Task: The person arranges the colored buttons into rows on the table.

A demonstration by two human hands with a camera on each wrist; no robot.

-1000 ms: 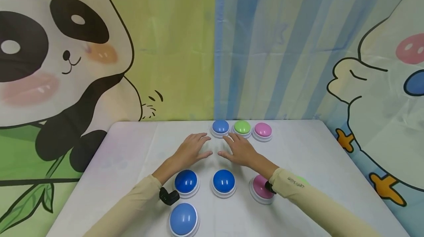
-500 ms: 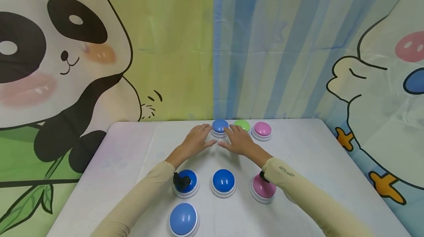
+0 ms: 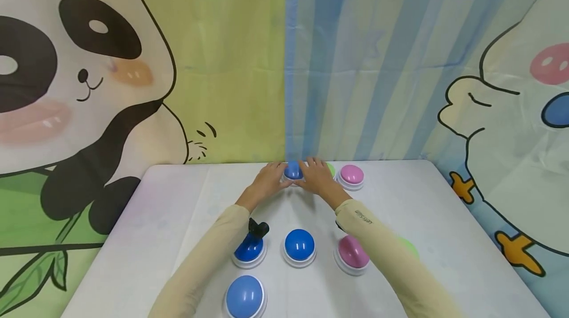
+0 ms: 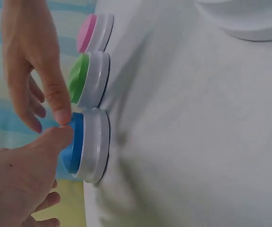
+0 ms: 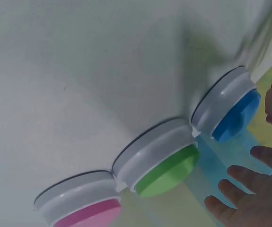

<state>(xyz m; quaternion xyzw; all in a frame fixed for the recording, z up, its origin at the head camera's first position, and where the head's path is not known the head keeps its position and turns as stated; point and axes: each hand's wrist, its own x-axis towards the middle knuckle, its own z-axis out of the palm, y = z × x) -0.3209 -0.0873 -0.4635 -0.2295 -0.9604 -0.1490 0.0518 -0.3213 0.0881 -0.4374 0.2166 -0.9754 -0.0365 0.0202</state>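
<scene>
At the table's back edge sits a blue push button (image 3: pixel 293 171) with a white round base. My left hand (image 3: pixel 268 179) is at its left side and my right hand (image 3: pixel 315 177) at its right, fingers loosely spread. In the left wrist view both thumbs nearly meet just over the blue dome (image 4: pixel 78 144). The right wrist view has the fingers of the right hand (image 5: pixel 256 194) spread apart, beyond the blue dome. A green button (image 5: pixel 169 170), partly hidden by my right hand in the head view, and a pink button (image 3: pixel 352 176) stand beside the blue one.
Nearer on the white table (image 3: pixel 178 219) are a dark blue button (image 3: pixel 300 245), another partly behind the left wrist camera (image 3: pixel 258 229), a lighter blue one (image 3: pixel 244 297) and a pink one (image 3: pixel 353 253). Part of a green button (image 3: pixel 409 247) shows behind the right sleeve. A printed curtain (image 3: pixel 235 86) hangs behind.
Both hands have moved forward from the table's middle to either side of the back blue button. The right hand now covers much of the back green button.
</scene>
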